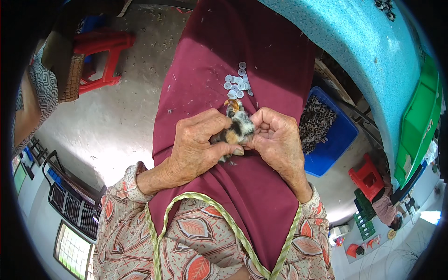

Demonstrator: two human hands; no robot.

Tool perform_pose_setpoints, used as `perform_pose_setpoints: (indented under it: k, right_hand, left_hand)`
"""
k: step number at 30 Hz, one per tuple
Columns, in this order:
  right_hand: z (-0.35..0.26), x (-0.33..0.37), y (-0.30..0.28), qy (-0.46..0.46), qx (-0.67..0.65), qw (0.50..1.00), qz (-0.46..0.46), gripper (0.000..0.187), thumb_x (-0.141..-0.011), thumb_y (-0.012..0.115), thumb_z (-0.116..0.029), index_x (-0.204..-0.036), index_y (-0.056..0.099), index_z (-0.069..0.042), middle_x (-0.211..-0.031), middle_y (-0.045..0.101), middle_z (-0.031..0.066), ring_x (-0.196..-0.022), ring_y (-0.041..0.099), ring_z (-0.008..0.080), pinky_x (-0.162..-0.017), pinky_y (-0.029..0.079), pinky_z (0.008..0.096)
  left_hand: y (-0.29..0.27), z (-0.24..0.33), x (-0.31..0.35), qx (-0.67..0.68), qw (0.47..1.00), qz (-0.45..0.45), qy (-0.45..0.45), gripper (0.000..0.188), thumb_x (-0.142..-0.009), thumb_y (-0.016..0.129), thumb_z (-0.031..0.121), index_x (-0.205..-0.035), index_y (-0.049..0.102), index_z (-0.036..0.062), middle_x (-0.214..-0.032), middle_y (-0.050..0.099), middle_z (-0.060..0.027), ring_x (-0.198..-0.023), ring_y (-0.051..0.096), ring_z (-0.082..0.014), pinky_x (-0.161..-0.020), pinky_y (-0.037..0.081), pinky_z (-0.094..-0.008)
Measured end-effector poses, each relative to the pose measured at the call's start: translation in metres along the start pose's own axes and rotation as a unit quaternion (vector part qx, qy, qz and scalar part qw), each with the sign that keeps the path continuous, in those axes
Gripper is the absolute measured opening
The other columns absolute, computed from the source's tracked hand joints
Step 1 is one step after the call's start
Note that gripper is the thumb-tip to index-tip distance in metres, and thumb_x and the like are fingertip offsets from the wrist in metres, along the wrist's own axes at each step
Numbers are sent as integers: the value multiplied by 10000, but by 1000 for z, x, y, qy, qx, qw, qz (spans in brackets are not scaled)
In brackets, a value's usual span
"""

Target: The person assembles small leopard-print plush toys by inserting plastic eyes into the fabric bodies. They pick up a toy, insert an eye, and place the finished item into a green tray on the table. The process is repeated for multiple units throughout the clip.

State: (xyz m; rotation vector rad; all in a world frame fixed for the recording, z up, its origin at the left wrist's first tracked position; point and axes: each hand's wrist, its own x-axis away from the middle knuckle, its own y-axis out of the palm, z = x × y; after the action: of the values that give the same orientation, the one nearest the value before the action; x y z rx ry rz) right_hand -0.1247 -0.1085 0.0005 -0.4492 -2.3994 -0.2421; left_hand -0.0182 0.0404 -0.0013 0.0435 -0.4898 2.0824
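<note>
A small fluffy figure (pixel 236 127), black, white and tan with an orange end at the top, lies over my lap between my two hands. It looks furry or feathered; its exact kind I cannot tell. My left hand (pixel 201 140) is closed around its left side, thumb pressed on its lower part. My right hand (pixel 278 140) is closed too, its thumb and finger pinching the right edge. Just beyond the figure, several small translucent plastic caps (pixel 239 80) lie in a loose cluster on my maroon apron (pixel 200 93).
A blue tub (pixel 343 144) of black-and-white fluffy pieces stands on the floor to the right. A speckled turquoise tabletop (pixel 345 28) curves above it, with a green tray (pixel 420 121) at its edge. Red stools (pixel 109 60) and another person's arm (pixel 28 109) are at the left.
</note>
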Motion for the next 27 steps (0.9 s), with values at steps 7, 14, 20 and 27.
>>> perform_pose_setpoints:
  k: [7, 14, 20, 27]
  right_hand:
    - [-6, 13, -12, -82, 32, 994, -60, 122, -754, 586, 140, -808, 579, 31, -724, 667, 89, -683, 662, 116, -606, 539, 247]
    - [-24, -30, -46, -320, 124, 930, -130, 275, -658, 719, 13, -926, 662, -11, -925, 681, 102, -899, 656, 232, -799, 516, 324]
    - [-12, -16, -23, -318, 145, 923, -162, 354, -596, 753, -25, -933, 646, -10, -895, 643, 100, -827, 633, 257, -728, 504, 345]
    - [0, 9, 0, -417, 165, 894, -15, 331, -549, 723, 33, -861, 625, -18, -829, 619, 86, -738, 618, 266, -613, 519, 333]
  left_hand:
    - [2, -8, 2, 44, 999, -8, 25, 331, -609, 787, 34, -907, 647, -2, -734, 588, -87, -630, 581, -193, -548, 457, -303]
    - [5, -1, 2, 64, 993, -6, 95, 342, -648, 695, -66, -979, 667, 19, -795, 631, -84, -703, 627, -205, -604, 514, -310]
    - [-4, -1, 7, -11, 979, 51, 197, 370, -601, 677, -64, -957, 684, 34, -761, 626, -79, -652, 629, -204, -540, 514, -294]
    - [-12, 3, 6, 3, 965, 35, 259, 221, -594, 680, -54, -802, 646, 11, -731, 637, -92, -660, 634, -236, -550, 530, -310]
